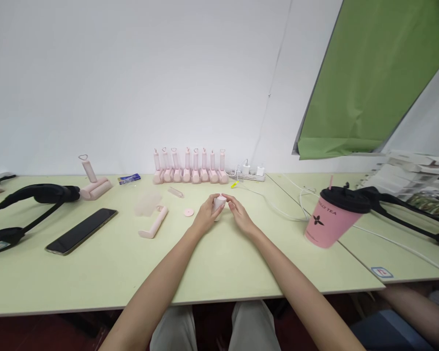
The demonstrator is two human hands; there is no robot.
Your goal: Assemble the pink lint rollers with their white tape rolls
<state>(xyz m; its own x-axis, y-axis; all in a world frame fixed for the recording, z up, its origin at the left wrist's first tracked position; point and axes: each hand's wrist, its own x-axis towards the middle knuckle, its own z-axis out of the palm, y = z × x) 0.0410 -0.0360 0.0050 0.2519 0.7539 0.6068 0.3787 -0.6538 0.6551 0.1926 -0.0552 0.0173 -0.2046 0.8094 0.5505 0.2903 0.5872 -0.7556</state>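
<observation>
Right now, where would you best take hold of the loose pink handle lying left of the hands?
Probably the pink handle by its long straight shaft, coming from above with the left hand. It lies flat with bare table on both sides, and its hooked top end looks harder to pinch.

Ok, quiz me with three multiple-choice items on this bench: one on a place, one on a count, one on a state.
1. Where does the phone lie?
A. left of the hands
B. right of the cup
C. against the wall

2. How many pink pieces stand in the row by the wall?
A. three
B. eight
C. fifteen

3. How is the small white roll held?
A. lying untouched
B. in the left hand alone
C. between both hands

Answers:
1 A: the phone lies flat on the table, left of the arms.
2 B: eight upright handles show.
3 C: the left hand and right hand both grip it.
</observation>
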